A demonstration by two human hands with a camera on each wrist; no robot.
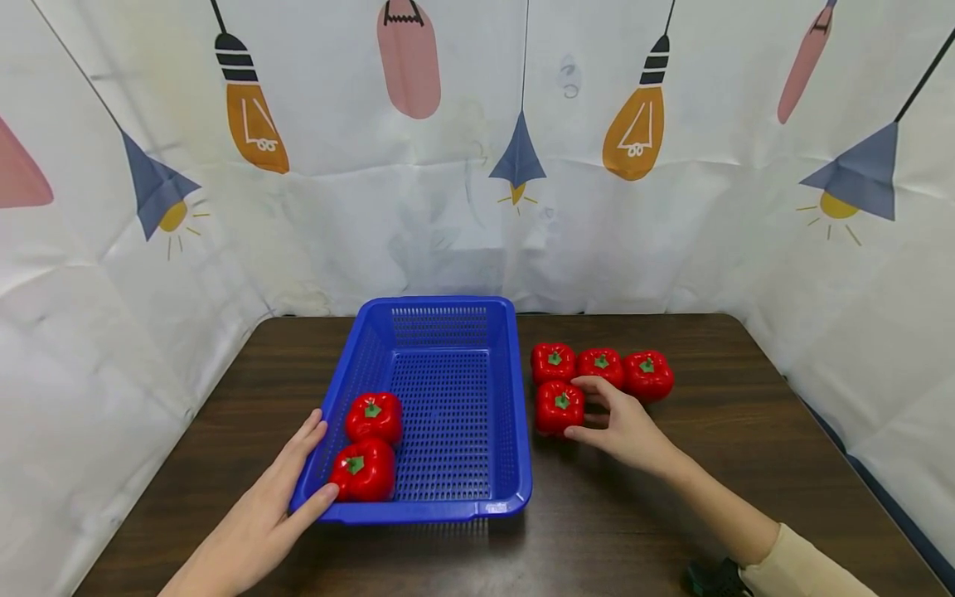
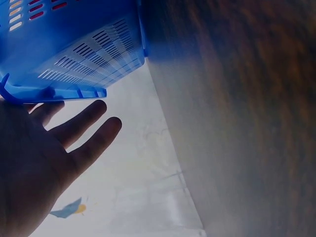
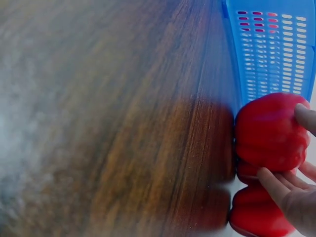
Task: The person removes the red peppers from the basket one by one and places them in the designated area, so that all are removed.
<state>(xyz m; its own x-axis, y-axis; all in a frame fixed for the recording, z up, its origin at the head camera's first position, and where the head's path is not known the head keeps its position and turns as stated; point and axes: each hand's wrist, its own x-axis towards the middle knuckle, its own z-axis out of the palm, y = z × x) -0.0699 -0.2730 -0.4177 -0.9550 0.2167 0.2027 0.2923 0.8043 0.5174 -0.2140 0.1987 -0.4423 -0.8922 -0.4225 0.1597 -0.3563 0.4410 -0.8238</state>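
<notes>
In the head view, a blue perforated plastic basket (image 1: 452, 398) stands on the table. Two red bell peppers, a rear one (image 1: 376, 417) and a front one (image 1: 366, 471), sit along its left side. My left hand (image 1: 261, 506) rests on the basket's left front rim, fingers straight and thumb over the edge; the left wrist view shows this hand (image 2: 44, 153) beneath the rim. To the basket's right, my right hand (image 1: 622, 423) holds a red bell pepper (image 1: 559, 408) between thumb and fingers. The right wrist view shows that pepper (image 3: 271, 131) at table level.
Behind the held pepper, three more bell peppers stand in a row: left (image 1: 553, 363), middle (image 1: 600, 366) and right (image 1: 647, 376). The dark wooden table (image 1: 597, 531) meets a white printed cloth (image 1: 448, 224) at its back and sides.
</notes>
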